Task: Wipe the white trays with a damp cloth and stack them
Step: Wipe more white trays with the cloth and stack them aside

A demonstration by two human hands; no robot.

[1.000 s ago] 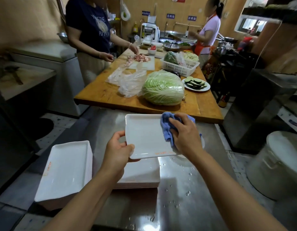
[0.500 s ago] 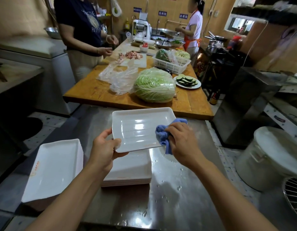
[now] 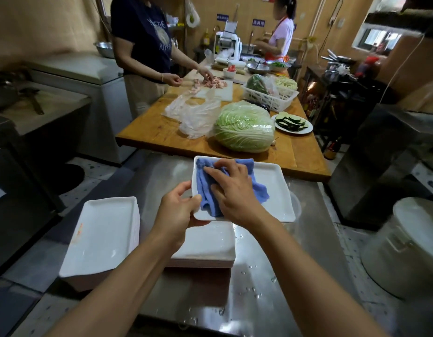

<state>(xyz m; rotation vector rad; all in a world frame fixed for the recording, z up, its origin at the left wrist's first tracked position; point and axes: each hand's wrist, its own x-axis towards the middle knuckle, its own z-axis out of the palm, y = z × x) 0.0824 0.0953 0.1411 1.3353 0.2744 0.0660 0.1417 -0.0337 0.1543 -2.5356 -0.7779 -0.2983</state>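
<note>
The cloth is blue. The tray is white. The cabbage is pale green, and the table is orange-brown.

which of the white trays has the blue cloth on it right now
The single tray held up in the hands, above the steel counter. The other trays sit in two stacks, one directly below it and one further left, both without cloth.

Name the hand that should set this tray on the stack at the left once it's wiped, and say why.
Left, probably. The left hand already grips the tray by its near-left edge, nearest the left stack. The right hand is pressing the blue cloth.
</note>
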